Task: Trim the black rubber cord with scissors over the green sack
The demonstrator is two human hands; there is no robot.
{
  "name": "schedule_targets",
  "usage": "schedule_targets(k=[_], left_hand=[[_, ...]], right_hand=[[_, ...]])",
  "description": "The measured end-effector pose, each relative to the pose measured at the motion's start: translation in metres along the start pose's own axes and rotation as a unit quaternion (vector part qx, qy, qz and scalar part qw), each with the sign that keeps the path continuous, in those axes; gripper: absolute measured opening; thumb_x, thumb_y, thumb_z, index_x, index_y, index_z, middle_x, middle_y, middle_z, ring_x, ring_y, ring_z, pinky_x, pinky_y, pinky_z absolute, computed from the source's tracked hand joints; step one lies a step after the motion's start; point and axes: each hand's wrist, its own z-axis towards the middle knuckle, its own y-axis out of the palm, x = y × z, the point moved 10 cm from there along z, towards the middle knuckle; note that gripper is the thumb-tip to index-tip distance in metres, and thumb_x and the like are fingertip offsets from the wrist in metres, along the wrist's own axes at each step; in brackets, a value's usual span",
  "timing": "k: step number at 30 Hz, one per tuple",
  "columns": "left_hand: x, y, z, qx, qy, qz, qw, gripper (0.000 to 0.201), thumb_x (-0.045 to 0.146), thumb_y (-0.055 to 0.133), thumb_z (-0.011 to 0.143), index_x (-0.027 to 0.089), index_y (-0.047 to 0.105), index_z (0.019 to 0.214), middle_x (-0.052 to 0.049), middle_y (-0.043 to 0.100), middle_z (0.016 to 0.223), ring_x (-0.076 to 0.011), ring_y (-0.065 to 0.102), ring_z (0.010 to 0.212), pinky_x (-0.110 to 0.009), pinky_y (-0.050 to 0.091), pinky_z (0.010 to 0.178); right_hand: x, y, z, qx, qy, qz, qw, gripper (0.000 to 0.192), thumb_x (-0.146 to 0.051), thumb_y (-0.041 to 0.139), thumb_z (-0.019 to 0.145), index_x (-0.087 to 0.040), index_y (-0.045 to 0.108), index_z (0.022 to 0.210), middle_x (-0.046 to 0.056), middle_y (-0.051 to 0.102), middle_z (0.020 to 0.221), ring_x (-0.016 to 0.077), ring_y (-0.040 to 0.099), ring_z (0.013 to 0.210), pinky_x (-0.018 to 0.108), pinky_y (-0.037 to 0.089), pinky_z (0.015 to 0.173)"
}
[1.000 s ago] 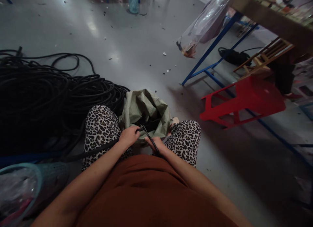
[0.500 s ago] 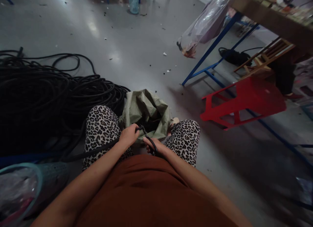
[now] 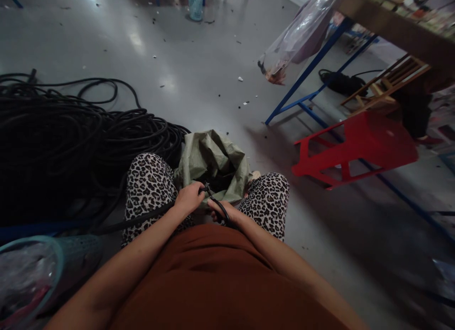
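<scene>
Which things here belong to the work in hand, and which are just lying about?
In hand: left hand, right hand, black cable, green sack, cable pile.
Lying about: red stool, plastic bag, teal basket.

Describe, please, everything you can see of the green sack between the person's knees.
The green sack looks like woven plastic, pale olive, crumpled and creased. It sits on the grey floor between the leopard-print knees, its mouth open toward the camera with a dark inside whose contents cannot be made out. Its left side lies against the pile of black cable. The left hand and right hand hold a black cable end just at its near rim.
</scene>
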Motion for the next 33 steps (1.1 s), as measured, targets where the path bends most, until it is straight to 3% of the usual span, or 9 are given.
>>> schedule_targets(k=[12,23,33], left_hand=[[0.009,0.003,-0.002,-0.016,0.04,-0.003,0.999,0.029,0.029,0.051,0.082,0.023,0.063,0.108,-0.005,0.069,0.108,-0.0197,0.062,0.097,-0.029,0.045,0.083],[0.01,0.001,0.001,-0.006,0.044,-0.023,0.999,0.029,0.029,0.051,0.082,0.023,0.064,0.107,-0.005,0.069,0.107,-0.019,0.063,0.095,-0.027,0.046,0.081],[0.008,0.0,0.001,-0.005,0.023,-0.03,0.999,0.031,0.03,0.05,0.083,0.024,0.063,0.11,-0.004,0.069,0.108,-0.0184,0.062,0.097,-0.027,0.045,0.082]], right_hand=[[-0.01,0.005,-0.003,-0.027,-0.032,-0.026,0.999,0.049,-0.059,0.051,0.086,-0.012,0.057,0.076,0.003,0.056,0.058,0.01,0.051,0.047,0.018,0.038,0.043],[-0.015,0.001,-0.015,0.028,-0.013,0.013,0.999,0.048,-0.058,0.052,0.085,-0.013,0.052,0.068,-0.003,0.045,0.049,0.007,0.042,0.038,0.018,0.037,0.038],[-0.024,-0.003,-0.024,0.053,-0.021,-0.046,0.997,0.054,-0.065,0.048,0.083,-0.016,0.049,0.061,-0.003,0.043,0.043,0.0089,0.042,0.035,0.02,0.034,0.035]])
